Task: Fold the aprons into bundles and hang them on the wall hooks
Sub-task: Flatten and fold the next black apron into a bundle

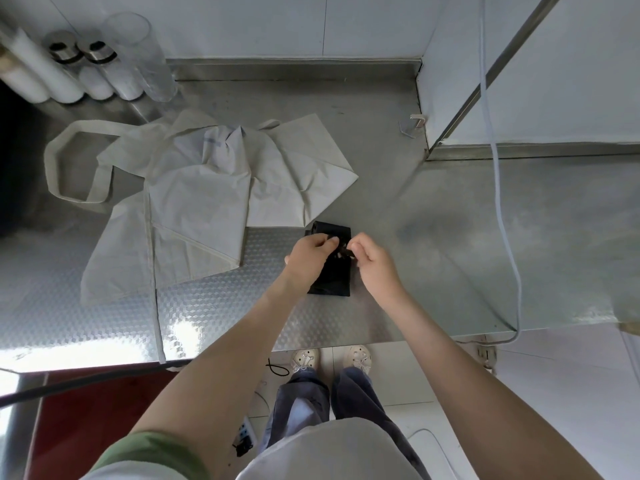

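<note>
On counter (398, 188), black bundle (334, 276) lengthwise near-to-far, left hand (309, 253), right hand (373, 260) seemingly pinching

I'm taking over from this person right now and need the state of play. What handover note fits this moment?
Left hand and right hand: both pinch at the top of the black apron bundle, apparently its tie, on the steel counter.
Pale apron: lies unfolded on the counter, to the left.
Done: black apron folded.
Left: secure and hang it, perhaps on the wall hook; then fold and hang the pale apron.
</note>
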`<state>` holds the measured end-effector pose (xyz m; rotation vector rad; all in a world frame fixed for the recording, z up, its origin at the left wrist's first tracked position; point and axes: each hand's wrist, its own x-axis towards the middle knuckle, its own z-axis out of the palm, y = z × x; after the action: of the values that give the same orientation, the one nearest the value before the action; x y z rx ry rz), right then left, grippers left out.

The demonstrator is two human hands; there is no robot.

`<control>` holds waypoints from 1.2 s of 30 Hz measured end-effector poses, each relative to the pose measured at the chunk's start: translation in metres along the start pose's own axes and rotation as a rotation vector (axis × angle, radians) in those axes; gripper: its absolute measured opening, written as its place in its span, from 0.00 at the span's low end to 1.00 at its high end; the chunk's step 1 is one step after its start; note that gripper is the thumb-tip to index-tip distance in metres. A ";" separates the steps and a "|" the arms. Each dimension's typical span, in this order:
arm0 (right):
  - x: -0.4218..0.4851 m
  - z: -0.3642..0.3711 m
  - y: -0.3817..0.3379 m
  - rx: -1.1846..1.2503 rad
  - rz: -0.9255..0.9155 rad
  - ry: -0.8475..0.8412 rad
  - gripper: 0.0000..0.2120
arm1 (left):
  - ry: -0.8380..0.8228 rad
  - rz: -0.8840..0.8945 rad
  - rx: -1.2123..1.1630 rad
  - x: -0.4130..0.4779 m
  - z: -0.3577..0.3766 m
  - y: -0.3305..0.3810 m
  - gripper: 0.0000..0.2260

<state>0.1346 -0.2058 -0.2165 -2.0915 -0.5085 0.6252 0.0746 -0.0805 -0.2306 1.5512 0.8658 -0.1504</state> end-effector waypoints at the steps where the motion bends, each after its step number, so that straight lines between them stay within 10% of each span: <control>1: 0.000 -0.001 0.000 0.020 0.009 0.005 0.10 | -0.001 -0.003 -0.024 -0.001 -0.001 0.001 0.17; 15: 0.002 -0.009 -0.004 0.227 0.203 -0.237 0.05 | 0.008 -0.057 -0.060 -0.004 -0.001 0.006 0.10; 26: 0.021 -0.020 -0.010 0.293 0.345 -0.560 0.12 | -0.367 -0.012 -0.196 -0.006 -0.025 0.010 0.09; 36: 0.021 -0.019 -0.010 0.309 0.526 -0.508 0.11 | -0.432 0.040 0.017 -0.007 -0.030 0.018 0.10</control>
<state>0.1616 -0.2000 -0.2038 -1.7589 -0.1083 1.4625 0.0689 -0.0547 -0.2062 1.4754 0.4925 -0.4471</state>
